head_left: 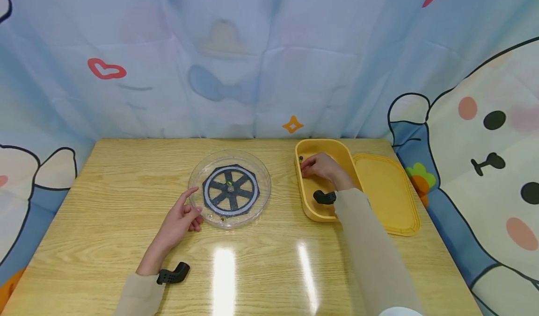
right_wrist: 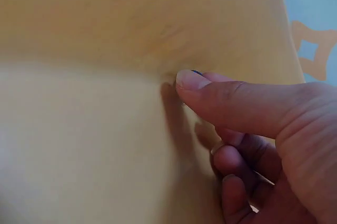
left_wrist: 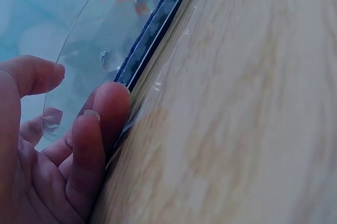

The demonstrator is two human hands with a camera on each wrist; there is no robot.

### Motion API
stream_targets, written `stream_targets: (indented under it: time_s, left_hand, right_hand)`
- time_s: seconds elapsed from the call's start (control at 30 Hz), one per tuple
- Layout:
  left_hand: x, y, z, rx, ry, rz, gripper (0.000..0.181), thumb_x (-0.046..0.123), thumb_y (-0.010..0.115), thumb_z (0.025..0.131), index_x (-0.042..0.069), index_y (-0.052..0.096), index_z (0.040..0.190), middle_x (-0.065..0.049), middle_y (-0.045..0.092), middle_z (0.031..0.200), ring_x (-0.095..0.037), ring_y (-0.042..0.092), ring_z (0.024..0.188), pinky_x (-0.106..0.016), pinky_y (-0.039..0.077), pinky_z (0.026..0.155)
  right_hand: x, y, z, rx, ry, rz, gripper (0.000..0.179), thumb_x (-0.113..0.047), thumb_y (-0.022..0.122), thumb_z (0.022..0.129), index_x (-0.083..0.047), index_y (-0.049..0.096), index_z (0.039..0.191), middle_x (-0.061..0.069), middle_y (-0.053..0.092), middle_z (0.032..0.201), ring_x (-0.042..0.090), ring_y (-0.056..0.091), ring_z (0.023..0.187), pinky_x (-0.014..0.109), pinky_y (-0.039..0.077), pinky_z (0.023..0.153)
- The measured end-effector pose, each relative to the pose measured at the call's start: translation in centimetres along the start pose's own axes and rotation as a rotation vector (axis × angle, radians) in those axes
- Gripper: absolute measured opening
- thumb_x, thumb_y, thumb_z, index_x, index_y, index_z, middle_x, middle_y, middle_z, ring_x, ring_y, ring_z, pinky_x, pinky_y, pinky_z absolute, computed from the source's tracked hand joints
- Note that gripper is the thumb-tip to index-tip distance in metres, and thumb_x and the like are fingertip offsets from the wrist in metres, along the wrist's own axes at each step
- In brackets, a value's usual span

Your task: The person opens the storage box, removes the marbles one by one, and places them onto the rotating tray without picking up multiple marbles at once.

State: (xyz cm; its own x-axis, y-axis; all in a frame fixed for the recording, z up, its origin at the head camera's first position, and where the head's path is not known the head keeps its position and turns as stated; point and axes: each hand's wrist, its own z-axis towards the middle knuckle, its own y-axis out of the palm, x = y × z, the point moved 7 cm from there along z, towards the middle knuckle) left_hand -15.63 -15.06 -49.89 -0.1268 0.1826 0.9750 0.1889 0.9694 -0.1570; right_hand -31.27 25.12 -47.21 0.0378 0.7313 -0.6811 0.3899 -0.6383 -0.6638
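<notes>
My right hand [head_left: 322, 168] reaches into a yellow plastic box [head_left: 309, 206], near its left wall. In the right wrist view, thumb and forefinger come together over a small blue piece [right_wrist: 196, 72], mostly hidden by the thumb. A small dark blue bead-like piece [head_left: 301, 158] shows by the box wall in the head view. On the left, my left hand [head_left: 178, 220] touches the rim of a clear round dish [head_left: 263, 204], its thumb and forefinger apart. Inside the dish lies a dark spoked wheel shape [head_left: 219, 198] with a pale ring and a tiny green piece [head_left: 229, 183] at its centre.
A yellow lid [head_left: 389, 194] lies flat to the right of the box. Tiny yellowish bits [head_left: 222, 219] sit near the dish's front edge. The wooden table [head_left: 126, 185] ends at a printed blue curtain [head_left: 227, 115] behind.
</notes>
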Motion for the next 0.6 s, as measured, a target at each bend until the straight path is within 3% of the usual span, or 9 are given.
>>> stream_targets:
  time_s: [0.3, 0.47, 0.6]
  left_hand:
    - [-0.2, 0.0, 0.2, 0.008, 0.004, 0.006, 0.056, 0.015, 0.055, 0.104, 0.018, 0.032, 0.154, -0.018, 0.064, 0.081, -0.026, 0.064, 0.064, -0.03, 0.053, 0.059]
    - [-0.1, 0.0, 0.2, 0.008, 0.008, 0.007, 0.056, 0.015, 0.055, 0.104, 0.019, 0.032, 0.154, -0.018, 0.064, 0.081, -0.026, 0.064, 0.064, -0.03, 0.053, 0.059]
    - [0.0, 0.0, 0.1, 0.003, 0.007, -0.007, 0.058, 0.016, 0.055, 0.104, 0.018, 0.029, 0.156, -0.018, 0.064, 0.082, -0.027, 0.063, 0.064, -0.03, 0.053, 0.059]
  right_hand:
    - [-0.4, -0.9, -0.6, 0.007, -0.019, 0.12, 0.019, -0.009, 0.072, 0.09, -0.002, 0.075, 0.108, 0.005, 0.073, 0.1, 0.025, 0.059, 0.103, 0.037, 0.044, 0.093]
    - [-1.4, -1.9, -1.5, 0.034, -0.042, 0.166, 0.021, -0.01, 0.07, 0.093, 0.001, 0.07, 0.11, 0.013, 0.07, 0.108, 0.03, 0.059, 0.105, 0.043, 0.045, 0.093]
    - [-2.1, -2.8, -1.9, 0.08, -0.05, 0.144, 0.021, -0.015, 0.072, 0.093, -0.003, 0.072, 0.11, 0.011, 0.07, 0.109, 0.029, 0.06, 0.106, 0.045, 0.045, 0.096]
